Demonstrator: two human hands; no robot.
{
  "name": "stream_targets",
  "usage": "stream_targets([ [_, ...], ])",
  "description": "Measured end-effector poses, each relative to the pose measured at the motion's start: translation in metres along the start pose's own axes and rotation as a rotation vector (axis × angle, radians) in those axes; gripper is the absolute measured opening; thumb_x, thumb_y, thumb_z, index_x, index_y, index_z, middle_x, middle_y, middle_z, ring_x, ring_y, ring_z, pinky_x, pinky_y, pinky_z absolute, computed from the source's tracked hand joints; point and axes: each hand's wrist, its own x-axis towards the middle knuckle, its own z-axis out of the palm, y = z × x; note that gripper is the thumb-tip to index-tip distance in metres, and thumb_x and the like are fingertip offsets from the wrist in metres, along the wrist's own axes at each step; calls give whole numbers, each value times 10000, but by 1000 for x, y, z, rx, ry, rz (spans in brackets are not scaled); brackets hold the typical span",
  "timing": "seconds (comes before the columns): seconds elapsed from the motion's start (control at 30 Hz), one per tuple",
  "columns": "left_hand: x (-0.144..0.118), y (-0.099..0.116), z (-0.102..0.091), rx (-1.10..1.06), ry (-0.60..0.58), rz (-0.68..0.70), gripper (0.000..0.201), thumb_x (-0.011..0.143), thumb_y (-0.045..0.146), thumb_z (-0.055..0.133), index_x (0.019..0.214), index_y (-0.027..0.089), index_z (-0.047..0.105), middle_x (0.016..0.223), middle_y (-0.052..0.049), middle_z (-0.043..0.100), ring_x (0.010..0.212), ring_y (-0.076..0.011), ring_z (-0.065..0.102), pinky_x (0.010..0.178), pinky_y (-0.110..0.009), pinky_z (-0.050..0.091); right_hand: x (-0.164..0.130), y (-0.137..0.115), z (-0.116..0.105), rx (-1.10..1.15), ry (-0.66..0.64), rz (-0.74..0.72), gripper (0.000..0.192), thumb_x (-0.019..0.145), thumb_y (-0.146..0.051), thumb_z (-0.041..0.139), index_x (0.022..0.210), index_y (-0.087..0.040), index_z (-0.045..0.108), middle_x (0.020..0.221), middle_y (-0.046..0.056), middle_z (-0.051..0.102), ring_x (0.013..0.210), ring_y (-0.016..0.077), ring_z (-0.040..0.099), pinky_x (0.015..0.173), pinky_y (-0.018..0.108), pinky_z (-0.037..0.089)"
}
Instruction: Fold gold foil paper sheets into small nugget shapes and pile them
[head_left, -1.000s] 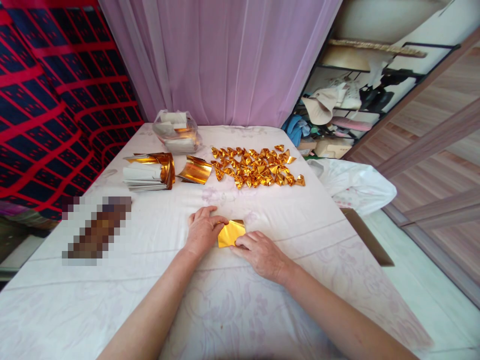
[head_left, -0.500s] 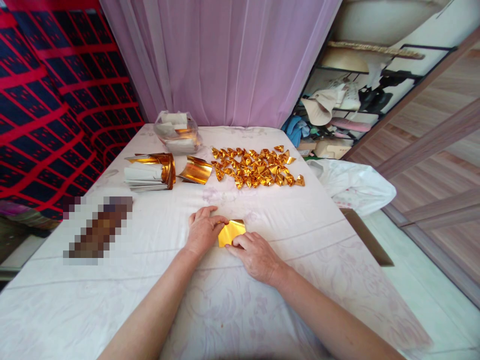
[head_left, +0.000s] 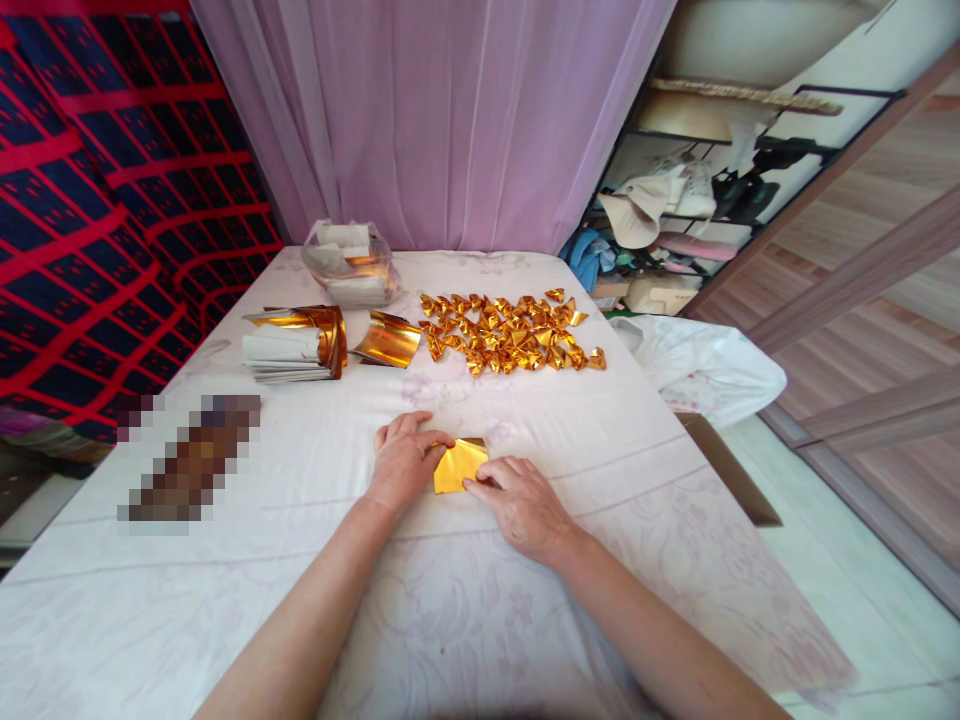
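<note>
A single gold foil sheet (head_left: 459, 465) lay flat on the table (head_left: 315, 600), near its middle, and was pinned there from both sides: the left hand (head_left: 403, 462) was pressed on its left edge with the fingers curled over it, and the right hand (head_left: 521, 503) was laid on its lower right corner with the fingers held narrow and flat on the foil. Neither hand was closed around the sheet; it was only held down. A crooked crease was judged the likeliest fault, since slick foil could slide on the white cloth under uneven pressure; the thin sheet could also be torn or dented if the fingertips were dragged too hard, and a wide sweep of a forearm could scatter the finished pieces. Of the rest, one heap of folded gold pieces (head_left: 508, 332) was counted behind the hands, holding perhaps fifty or sixty, though the pieces overlapped too closely for a sure count. One stack of unfolded sheets (head_left: 292, 345) was seen at the left, one curled loose foil sheet (head_left: 388, 340) just beside it, and one clear plastic bag (head_left: 349, 264) of more paper at the far edge. Two hands were in view.
</note>
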Motion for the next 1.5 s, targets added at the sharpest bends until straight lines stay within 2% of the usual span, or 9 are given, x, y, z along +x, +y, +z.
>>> stream_targets([
  [0.37,1,-1,2,4,1,-8,212,863,255,601,942,374,758,1316,-42,561,1256,-271,462,1035,-476,289,-10,-5,-10,0,34,-106,265,951,-152,458,1114,-213,658,990,54,664,881,195,529,780,343,397],
  [0.7,1,0,1,17,-13,9,218,866,259,591,960,368,754,1318,-47,560,1267,-276,452,1027,-482,300,-9,-23,-6,-54,-46,75,264,879,-144,543,1095,-224,672,963,57,646,867,200,520,757,336,386],
  [0.87,1,-1,1,13,-6,11,229,871,253,573,956,366,754,1309,-47,564,1254,-268,459,1028,-487,296,-19,-11,-16,-33,8,76,270,830,-98,529,1022,-209,683,924,53,648,850,197,524,741,337,373],
  [1.03,0,-2,0,16,4,35,234,876,246,562,951,355,755,1298,-49,568,1242,-263,464,1021,-485,307,3,-11,-17,-50,106,37,267,893,-173,501,1118,-182,645,1040,84,647,931,212,533,798,352,388],
  [1.23,0,-2,0,30,5,38,235,874,251,561,965,358,750,1302,-50,568,1244,-263,472,1021,-482,313,11,-16,-17,-6,194,51,272,903,-216,442,697,-202,619,702,37,592,695,169,520,666,316,386],
  [1.3,0,-2,0,30,0,39,236,872,253,560,966,360,749,1311,-52,561,1254,-268,469,1026,-487,308,13,-16,-18,35,223,105,275,922,-230,419,778,-196,650,774,52,632,752,176,556,708,318,418],
  [1.37,0,-2,0,31,-4,51,243,866,251,558,978,358,745,1314,-56,558,1259,-274,466,1025,-493,309,17,-15,-15,54,183,169,268,943,-252,422,1026,-172,664,1013,91,677,958,204,588,854,348,439],
  [1.43,0,-2,-1,33,-5,65,249,860,252,556,994,354,740,1311,-58,558,1261,-279,464,1023,-497,313,22,-15,-9,35,53,193,401,951,-311,451,1301,-141,545,1328,127,573,1246,244,477,1054,416,348],
  [1.5,0,-3,0,38,-9,74,247,855,264,558,1004,350,736,1310,-59,558,1259,-282,465,1024,-500,314,25,-15,-2,16,-85,241,518,954,-394,457,1405,-139,449,1473,129,440,1377,264,345,1147,481,221],
])
